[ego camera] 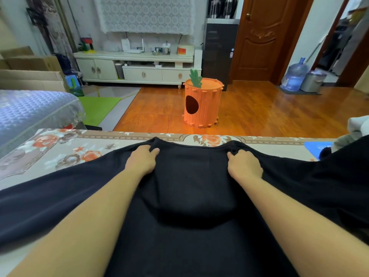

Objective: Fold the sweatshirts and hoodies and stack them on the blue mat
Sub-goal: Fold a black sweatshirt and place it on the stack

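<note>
- Sitting across a floral-covered bed [60, 148], with wood floor and an orange carrot-shaped bin [202, 104] beyond its far edge, a dark sweatshirt [189, 196] is lying spread flat.
- Its long axis is running left to right along the bed, sleeves trailing toward both side edges; the end at the far edge is probably the collar, though dark cloth is hiding detail.
- Left hand [142, 159] and right hand [244, 163] are each pinching a bunch of fabric near that far edge, fingers curled in.
- A blue mat [317, 146] is peeking out at the far right corner.
- Uneven pulling is risking a skewed fold, and the sleeves dragging could bunch underneath.
</note>
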